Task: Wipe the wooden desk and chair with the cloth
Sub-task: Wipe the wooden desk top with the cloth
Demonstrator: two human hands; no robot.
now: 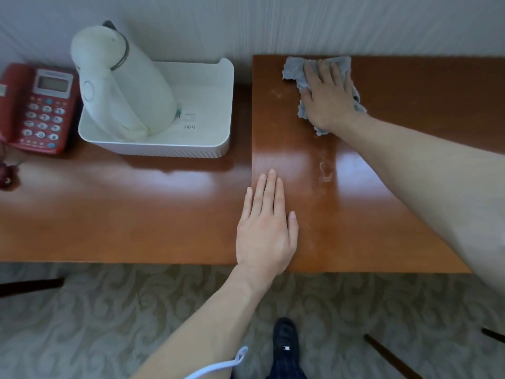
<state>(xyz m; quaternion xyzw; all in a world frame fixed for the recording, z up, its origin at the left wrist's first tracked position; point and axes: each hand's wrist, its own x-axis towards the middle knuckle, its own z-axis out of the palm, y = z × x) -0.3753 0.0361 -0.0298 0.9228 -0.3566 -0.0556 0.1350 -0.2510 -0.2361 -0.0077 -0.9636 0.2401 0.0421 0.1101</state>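
Right grip lay flat, fingers straight, pressing grey cloth onto table at far edge by wall. Cloth crumpled, spread under and around hand, right of white tray. Left grip lay flat, fingers straight and together, palm down on table near front edge, holding nothing. White kettle stood in tray, well left of cloth. Red telephone sat left of tray. Faint smudge marks showed on table between both hands.
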